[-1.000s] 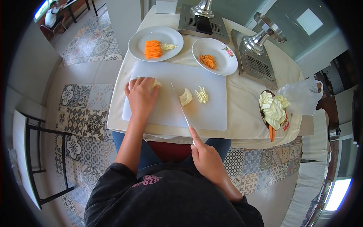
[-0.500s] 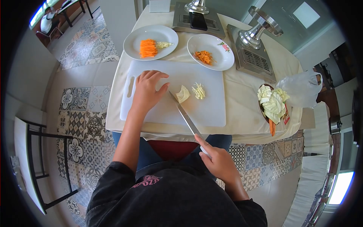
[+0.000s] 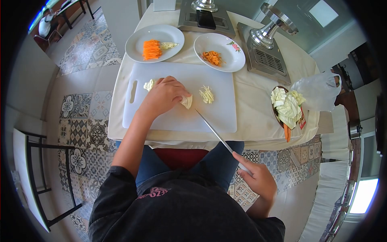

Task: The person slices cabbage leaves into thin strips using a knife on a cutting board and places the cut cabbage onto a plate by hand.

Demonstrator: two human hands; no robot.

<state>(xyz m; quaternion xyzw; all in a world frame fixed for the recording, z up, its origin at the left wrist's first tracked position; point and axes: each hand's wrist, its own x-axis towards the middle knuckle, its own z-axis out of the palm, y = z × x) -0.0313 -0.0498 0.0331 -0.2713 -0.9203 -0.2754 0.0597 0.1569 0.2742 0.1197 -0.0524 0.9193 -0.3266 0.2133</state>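
Observation:
On the white cutting board [image 3: 161, 121], my left hand [image 3: 166, 94] is bent over a pale cabbage piece [image 3: 186, 102], its fingertips gripping the leaf. Another bit of cabbage [image 3: 149, 85] shows just behind that hand, partly covered. My right hand [image 3: 258, 177] is closed around the light handle of a kitchen knife [image 3: 215, 134]. The blade points up and left, its tip over the board's front part, apart from the leaf. Right of the held piece lies a small pile of shredded cabbage [image 3: 207, 94].
Behind the board are a plate [image 3: 135, 42] with carrot strips [image 3: 152, 49] and cabbage shreds, and a bowl [image 3: 238, 60] with carrot scraps. Metal stands [image 3: 268, 64] occupy the back. At right, a container holds cabbage leaves [image 3: 288, 109] beside a plastic bag [image 3: 318, 90].
My left hand has moved right and closed onto the cabbage piece, which sits slightly further left. My right hand has drawn the knife down and right, away from the leaf.

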